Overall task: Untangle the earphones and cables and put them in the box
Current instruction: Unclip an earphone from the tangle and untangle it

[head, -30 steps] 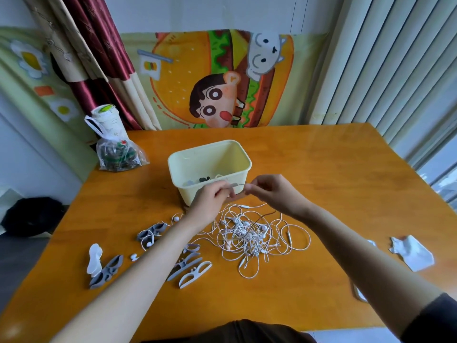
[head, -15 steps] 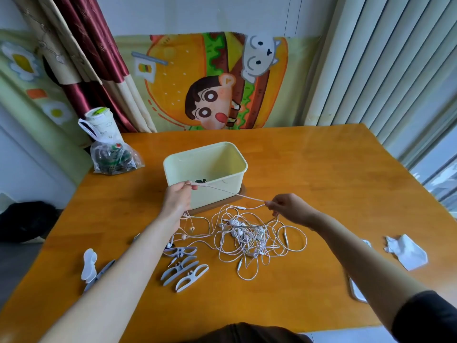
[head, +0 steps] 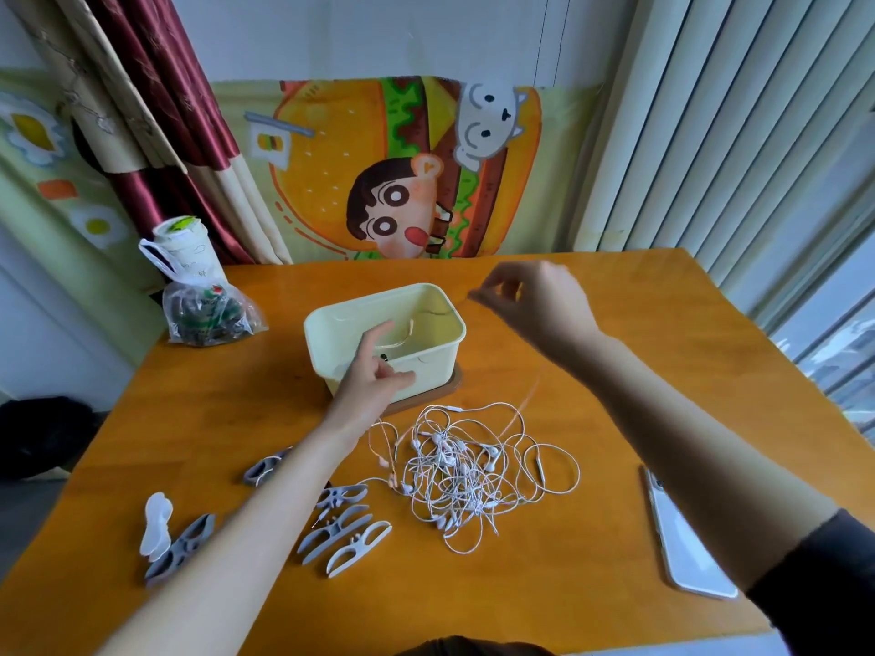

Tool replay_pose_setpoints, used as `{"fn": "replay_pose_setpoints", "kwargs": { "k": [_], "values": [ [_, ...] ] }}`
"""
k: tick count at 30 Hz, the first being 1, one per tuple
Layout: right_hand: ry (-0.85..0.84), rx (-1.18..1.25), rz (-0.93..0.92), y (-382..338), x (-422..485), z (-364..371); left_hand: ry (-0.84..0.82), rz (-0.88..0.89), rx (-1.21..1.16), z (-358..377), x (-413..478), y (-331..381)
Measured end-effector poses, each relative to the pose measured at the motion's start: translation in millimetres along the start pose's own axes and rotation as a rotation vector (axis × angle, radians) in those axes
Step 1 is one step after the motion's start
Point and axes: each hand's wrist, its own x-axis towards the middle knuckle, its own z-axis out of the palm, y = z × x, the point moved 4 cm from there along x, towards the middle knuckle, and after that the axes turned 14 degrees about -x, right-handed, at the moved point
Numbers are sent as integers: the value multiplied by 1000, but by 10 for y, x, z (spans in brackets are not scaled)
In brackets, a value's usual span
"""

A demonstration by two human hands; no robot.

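Observation:
A pale yellow box (head: 440, 352) stands on the orange table, with a loop of thin cable (head: 403, 337) lying inside it. My left hand (head: 374, 371) hovers over the box's front wall, fingers apart, holding nothing that I can see. My right hand (head: 535, 303) is raised just right of the box and pinches a thin earphone cable (head: 529, 395). That cable runs blurred from the hand toward the box and down to the pile. The tangle of white earphones (head: 464, 471) lies on the table in front of the box.
Several grey and white cable clips (head: 345, 527) lie at the front left, two more (head: 175, 542) near the left edge. A phone (head: 682, 546) lies at the front right. A plastic bag (head: 208, 305) sits back left. A brown board (head: 452, 385) lies under the box.
My right hand rose from beside the tangle to up beside the box, pulling the cable with it. My left hand moved over the box and opened; cable now lies inside.

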Motion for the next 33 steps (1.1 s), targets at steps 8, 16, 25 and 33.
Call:
{"fn": "replay_pose_setpoints", "kwargs": {
  "k": [8, 16, 25, 33],
  "values": [
    [-244, 145, -100, -163, -459, 613, -128, 99, 149, 268, -69, -66],
    [-545, 182, 107, 565, -735, 973, 146, -45, 58, -187, 34, -167],
    [-503, 249, 369, 1121, -783, 1064, 265, -110, -49, -375, 60, -257],
    [127, 27, 62, 269, 120, -208, 15, 13, -9, 38, 88, 136]
  ]
}}
